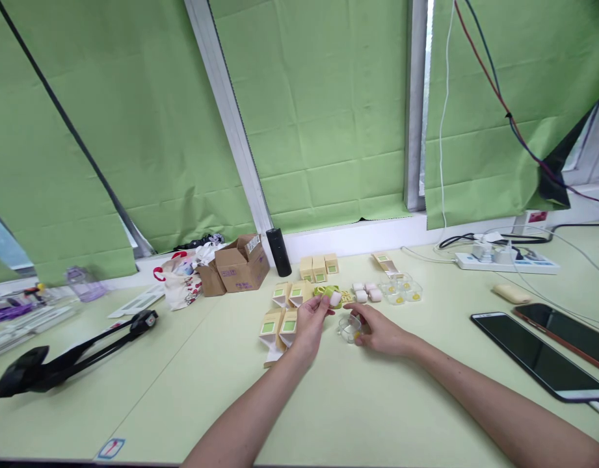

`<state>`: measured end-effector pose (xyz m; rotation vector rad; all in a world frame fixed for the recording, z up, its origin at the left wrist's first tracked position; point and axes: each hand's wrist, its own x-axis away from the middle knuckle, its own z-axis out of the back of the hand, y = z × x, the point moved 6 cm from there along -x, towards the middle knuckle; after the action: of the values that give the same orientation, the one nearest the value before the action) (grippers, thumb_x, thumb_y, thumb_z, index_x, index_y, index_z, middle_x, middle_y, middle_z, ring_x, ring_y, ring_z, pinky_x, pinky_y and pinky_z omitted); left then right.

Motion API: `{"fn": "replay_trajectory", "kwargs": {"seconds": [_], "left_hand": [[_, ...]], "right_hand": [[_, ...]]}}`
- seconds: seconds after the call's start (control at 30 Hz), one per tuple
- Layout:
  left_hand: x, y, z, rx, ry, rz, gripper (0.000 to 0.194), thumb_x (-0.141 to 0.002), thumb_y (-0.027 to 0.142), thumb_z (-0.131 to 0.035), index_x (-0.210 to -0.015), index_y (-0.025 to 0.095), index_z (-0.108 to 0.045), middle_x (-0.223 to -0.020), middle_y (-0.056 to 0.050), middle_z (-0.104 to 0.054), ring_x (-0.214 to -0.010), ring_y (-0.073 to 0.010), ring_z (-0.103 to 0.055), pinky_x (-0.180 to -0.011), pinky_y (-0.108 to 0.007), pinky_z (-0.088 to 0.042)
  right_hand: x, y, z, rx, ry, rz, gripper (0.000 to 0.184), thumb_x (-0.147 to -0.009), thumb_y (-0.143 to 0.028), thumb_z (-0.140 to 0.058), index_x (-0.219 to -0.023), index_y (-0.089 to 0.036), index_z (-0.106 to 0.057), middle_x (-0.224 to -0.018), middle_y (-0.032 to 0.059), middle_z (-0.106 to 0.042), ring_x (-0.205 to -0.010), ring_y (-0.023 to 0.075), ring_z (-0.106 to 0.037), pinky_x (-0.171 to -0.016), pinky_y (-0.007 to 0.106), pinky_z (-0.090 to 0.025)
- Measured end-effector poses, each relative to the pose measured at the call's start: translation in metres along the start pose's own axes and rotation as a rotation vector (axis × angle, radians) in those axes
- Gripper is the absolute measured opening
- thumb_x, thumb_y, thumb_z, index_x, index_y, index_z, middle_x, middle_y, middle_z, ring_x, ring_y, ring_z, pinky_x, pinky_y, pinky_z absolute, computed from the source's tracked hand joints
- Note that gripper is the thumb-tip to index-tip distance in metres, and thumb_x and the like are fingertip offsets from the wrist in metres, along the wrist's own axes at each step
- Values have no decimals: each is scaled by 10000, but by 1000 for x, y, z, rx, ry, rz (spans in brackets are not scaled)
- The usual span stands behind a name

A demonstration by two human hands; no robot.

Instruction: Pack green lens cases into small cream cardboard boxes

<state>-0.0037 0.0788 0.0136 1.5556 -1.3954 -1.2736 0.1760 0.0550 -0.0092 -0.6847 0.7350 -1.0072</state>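
Observation:
Pinched in the fingers of my left hand [311,320] is a small pinkish-white block [335,299]. My right hand [380,331] grips a clear plastic cup [348,328] on the table, with a spot of yellow at its side. More pinkish-white pieces [361,296] sit just beyond the hands. To their right are several clear cups [399,290] with yellow spots. Green items [323,289] and yellow cut-out pieces [346,298] lie behind my left hand. Small cream boxes with green panels [269,326] stand left of it, some with flaps up.
Closed cream boxes [319,268] and an opened one [386,264] are farther back. A black cylinder [278,252] and a cardboard box [243,263] stand back left. Phones [536,351] and a power strip [506,261] with cables lie right. A black strapped device [75,357] is left.

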Motion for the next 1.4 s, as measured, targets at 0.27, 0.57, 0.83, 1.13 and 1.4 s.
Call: {"fn": "replay_trajectory", "kwargs": {"seconds": [0.27,0.57,0.83,1.13,1.4], "left_hand": [[0,1,0,-5,2,-4,511,-712,595,-887,-923,137,-806,-933,-89,-776,-772,-150,-649,-777,-291,-511],[1,4,-1,13,18,-9,513,-706,593,-891,-911,130,-807,-923,-96,-779,-761,-151,-647,-759,-288,-514],[-1,1,0,20,14,-22,522,-715,607,-882,-897,124,-799,-886,-86,-769,-739,-139,-630,-747,-279,-514],[1,3,-1,-13,4,-16,524,-722,608,-875,-901,122,-794,-916,-96,-772,-771,-157,-647,-765,-284,-513],[2,1,-4,-37,-34,-24,532,-719,594,-885,-933,118,-785,-922,-92,-768,-780,-159,-659,-765,-282,-518]], "right_hand": [[-2,-10,6,-345,36,26,429,-781,-370,-796,-1164,-205,-694,-1101,71,-724,-993,256,-643,-861,377,-507],[-5,-15,1,-938,31,-25,631,-699,-590,-904,-1141,-236,-625,-932,43,-708,-843,216,-690,-712,358,-586],[-2,-21,2,-924,49,-6,598,-732,-613,-874,-1137,-235,-650,-978,60,-716,-852,222,-711,-750,393,-617],[-1,-22,4,-899,71,-22,587,-716,-620,-881,-1104,-223,-689,-1121,74,-712,-838,215,-723,-792,418,-648],[-2,-19,3,-917,70,-27,519,-698,-552,-920,-1029,-211,-713,-1078,59,-705,-828,206,-710,-772,428,-652]]}}
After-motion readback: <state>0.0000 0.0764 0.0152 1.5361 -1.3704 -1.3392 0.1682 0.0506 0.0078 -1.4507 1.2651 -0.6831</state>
